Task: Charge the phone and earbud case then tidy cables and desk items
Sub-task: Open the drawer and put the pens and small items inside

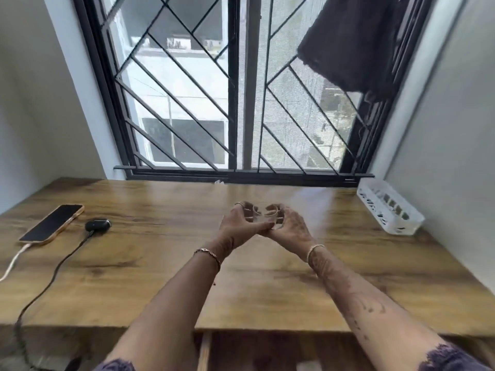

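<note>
1. Two grips in play, both held over the middle of the table (267, 290). The left grip (241, 223) and right grip (290, 227) are close together, fingers curled round a pale looped cable (267, 214). It's motion-blurred, so I can't tell the plug type or how many turns it has
2. My guess on the hold: two hands stop the loops springing apart while it's wound, which fits the tidy-the-cables half of the job
3. The charging half looks done. The phone (52, 223) lies face up with a dark screen at the far left of the table. A white cable (13, 263) is plugged into its near end and runs off the left edge
4. Just beside it on the right is the earbud case (97, 225), small, black and apparently closed. A black cable (53, 271) goes into its near side and trails off the front edge. No charging light visible on either, so no idea if power is actually flowing
5. Both are parked on the left, probably so the leads reach their sockets, and that leaves the middle free for winding
6. A white slotted basket (389, 207) sits far right against the wall, well apart from the hands. Likely home for the coil, but that's just my guess
</note>
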`<state>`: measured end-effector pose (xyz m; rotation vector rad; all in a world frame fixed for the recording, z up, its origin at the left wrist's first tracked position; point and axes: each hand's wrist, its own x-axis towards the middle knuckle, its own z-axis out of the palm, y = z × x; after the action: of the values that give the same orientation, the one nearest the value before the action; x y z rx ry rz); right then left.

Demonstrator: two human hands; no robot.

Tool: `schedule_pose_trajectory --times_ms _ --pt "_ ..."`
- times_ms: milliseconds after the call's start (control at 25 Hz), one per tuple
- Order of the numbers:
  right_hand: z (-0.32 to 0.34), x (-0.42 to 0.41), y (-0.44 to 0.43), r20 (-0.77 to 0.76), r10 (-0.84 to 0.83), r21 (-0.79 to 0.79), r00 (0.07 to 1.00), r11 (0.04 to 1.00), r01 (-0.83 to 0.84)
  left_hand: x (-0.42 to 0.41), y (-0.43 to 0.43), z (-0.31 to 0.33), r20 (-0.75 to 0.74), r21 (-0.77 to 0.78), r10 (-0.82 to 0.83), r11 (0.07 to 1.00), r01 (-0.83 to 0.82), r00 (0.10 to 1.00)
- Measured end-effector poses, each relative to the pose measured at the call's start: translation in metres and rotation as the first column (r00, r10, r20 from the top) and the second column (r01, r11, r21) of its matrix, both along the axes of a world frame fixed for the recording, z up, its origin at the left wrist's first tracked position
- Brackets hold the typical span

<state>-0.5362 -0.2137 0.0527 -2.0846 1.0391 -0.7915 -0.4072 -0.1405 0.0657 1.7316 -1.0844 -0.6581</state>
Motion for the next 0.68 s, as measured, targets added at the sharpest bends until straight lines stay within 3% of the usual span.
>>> schedule_pose_trajectory --times_ms 280,680 --pt "0.006 -0.136 0.093 0.018 -0.042 0.064 0.999 0.997 0.041 -0.136 0.083 0.015 -0.084 -0.005 -0.105 0.994 0.105 0.991" --pt "-0.050 -0.248 0.168 -0.069 -0.055 0.147 0.996 0.987 0.065 -0.229 0.148 -0.045 -0.117 0.148 -0.203 0.964 0.220 0.972"
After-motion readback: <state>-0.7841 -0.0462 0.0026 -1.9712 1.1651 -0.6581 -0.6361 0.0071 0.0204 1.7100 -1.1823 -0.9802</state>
